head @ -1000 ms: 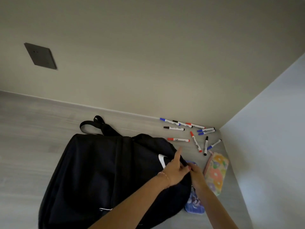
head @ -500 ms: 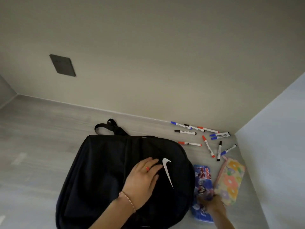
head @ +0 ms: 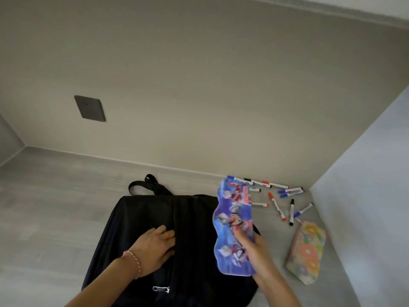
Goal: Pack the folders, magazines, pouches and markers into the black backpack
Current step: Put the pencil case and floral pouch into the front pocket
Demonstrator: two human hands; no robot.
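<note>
— While the black backpack (head: 177, 240) lies flat on the grey floor (head: 55, 207), what is being done with the hands?

— The left hand (head: 155, 249) is laid on the middle of the backpack's top face, just beside a seam or zip line; its fingertips are hidden in the dark fabric, so whether anything is gripped there cannot be told. A thin bracelet (head: 134, 261) is worn at that wrist.

— And the right hand?

— The blue pouch (head: 234, 227) is held by the right hand (head: 252, 244), pinched at its lower half with the thumb across the printed face. The pouch is raised off the floor, lengthwise away from the person, over the backpack's right edge.

— Where are the remaining items found?

— The floral pouch (head: 306, 251) is left on the floor to the right of the backpack, near the side wall (head: 365, 196). The markers (head: 276, 204) are scattered on the floor in the corner beyond it, with red, blue and black caps; a few are partly covered by the raised blue pouch. A strap loop (head: 143, 185) is seen at the backpack's far end, and a silver zip pull (head: 161, 289) near its close end.

— Anything on the back wall?

— A dark square plate (head: 89, 108) is fixed there.
</note>
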